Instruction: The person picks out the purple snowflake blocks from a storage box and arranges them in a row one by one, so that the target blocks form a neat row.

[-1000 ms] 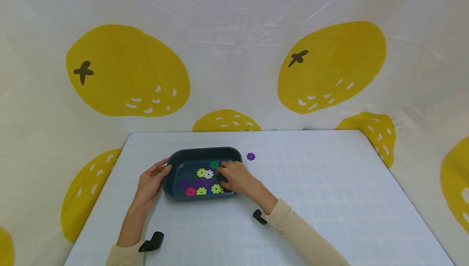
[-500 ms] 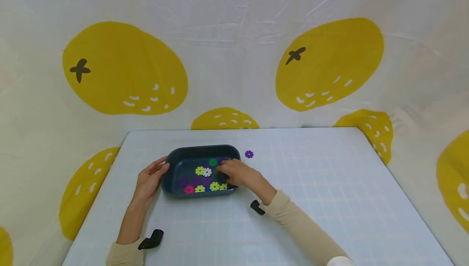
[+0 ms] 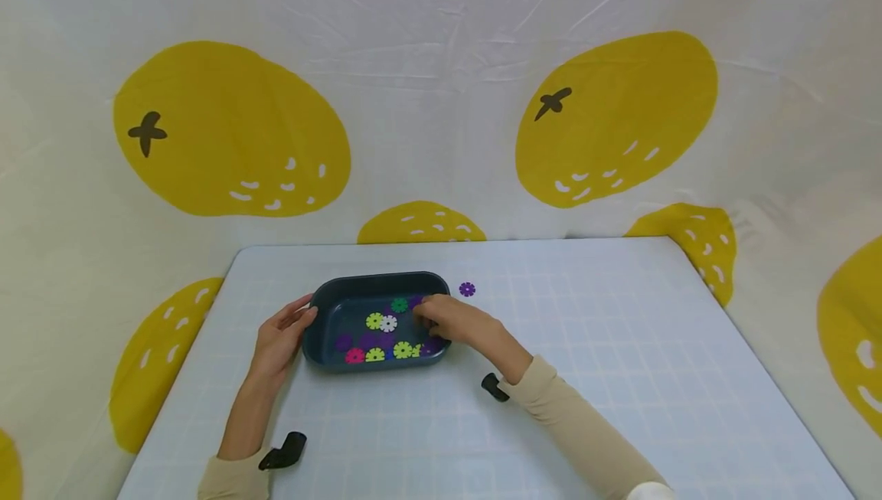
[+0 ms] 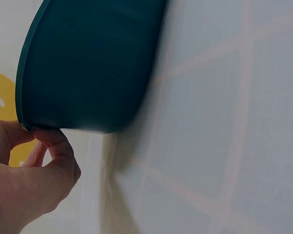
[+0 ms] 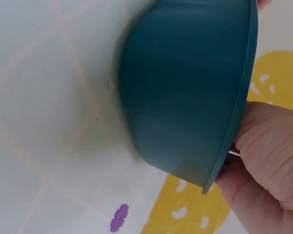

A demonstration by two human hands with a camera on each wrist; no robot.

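At left end of tray [image 3: 344, 316], left hand [image 3: 279, 339] pinches it, likely for steadying; right hand [image 3: 458, 320] reaches inside by discs [image 3: 374, 321], whether gripping one cannot tell. Purple disc [image 3: 467, 289] lies outside on table [image 3: 620, 362].

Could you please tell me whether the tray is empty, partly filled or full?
Partly filled: the tray holds a green disc, a white disc, a pink disc and others, while bare floor shows beside them.

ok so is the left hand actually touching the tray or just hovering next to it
Touching: the left wrist view shows the left hand pinching the tray at its rim, no gap between.
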